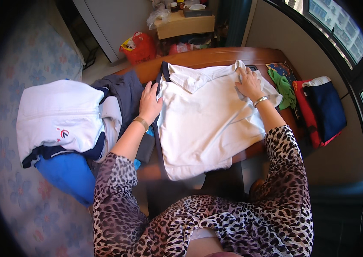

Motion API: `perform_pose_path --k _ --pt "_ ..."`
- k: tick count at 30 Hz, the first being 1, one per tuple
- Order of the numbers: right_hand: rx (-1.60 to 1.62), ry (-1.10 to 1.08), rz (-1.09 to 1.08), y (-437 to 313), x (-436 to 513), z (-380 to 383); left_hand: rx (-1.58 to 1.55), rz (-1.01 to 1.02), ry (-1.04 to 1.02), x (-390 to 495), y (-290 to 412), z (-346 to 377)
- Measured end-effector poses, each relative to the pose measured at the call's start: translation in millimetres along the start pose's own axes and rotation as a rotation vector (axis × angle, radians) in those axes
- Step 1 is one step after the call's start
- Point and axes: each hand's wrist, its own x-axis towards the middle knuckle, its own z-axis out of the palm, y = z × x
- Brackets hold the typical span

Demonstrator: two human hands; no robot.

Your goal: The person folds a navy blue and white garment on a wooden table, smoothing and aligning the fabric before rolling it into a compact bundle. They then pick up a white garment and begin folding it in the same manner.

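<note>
A white short-sleeved shirt (pixel 204 119) with dark trim along its left side lies spread on a brown wooden table (pixel 207 56). One sleeve is laid across its upper part, and creases run over its lower right. At the shirt's left edge rests my left hand (pixel 150 101), its fingers apart beside the dark trim. My right hand (pixel 249 84) lies spread on the upper right of the shirt, near its collar. Neither hand shows cloth gripped in it.
Left are a white garment (pixel 62 115) with navy trim, blue cloth (pixel 67 175) and dark grey clothing (pixel 123 93). Green cloth (pixel 282 88) and folded red and navy clothes (pixel 324 109) lie right, near the window. Beyond stand a red plastic bag (pixel 141 49) and a small wooden stand (pixel 186 28).
</note>
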Motion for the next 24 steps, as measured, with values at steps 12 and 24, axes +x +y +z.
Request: perform_pose_path --k 12,24 --pt "0.049 0.084 -0.098 67 45 32 -0.028 -0.367 -0.12 68 -24 27" --pt "0.157 0.324 -0.233 61 31 25 0.136 0.152 0.064 38 15 6"
